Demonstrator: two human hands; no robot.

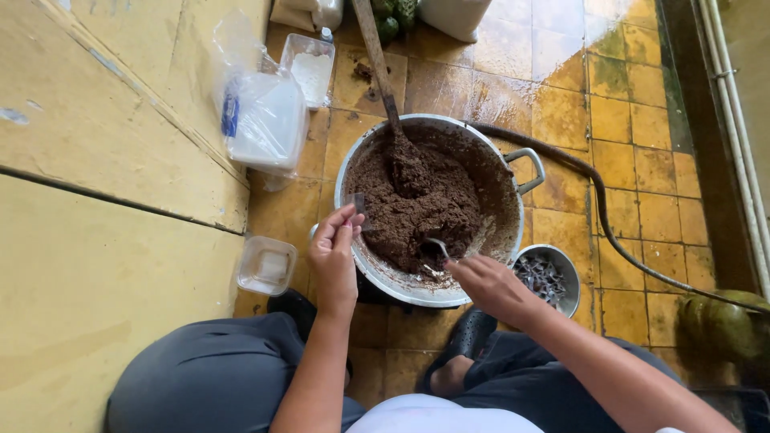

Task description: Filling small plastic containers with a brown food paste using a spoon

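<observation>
Spoon (437,244) pinched in right hand (489,285) fingers (dipped in brown paste (417,208)); left hand (335,256) fingers pinch clear cup (358,207).

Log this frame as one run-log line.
left hand: holds small clear cup | right hand: spoon in brown paste | pot: on tiled floor

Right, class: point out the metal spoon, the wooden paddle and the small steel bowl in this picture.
metal spoon (437,245), head view, on its bowl at the brown mixture.
wooden paddle (375,50), head view, on the bare handle above the pot.
small steel bowl (571,277), head view, on its right rim.
</observation>
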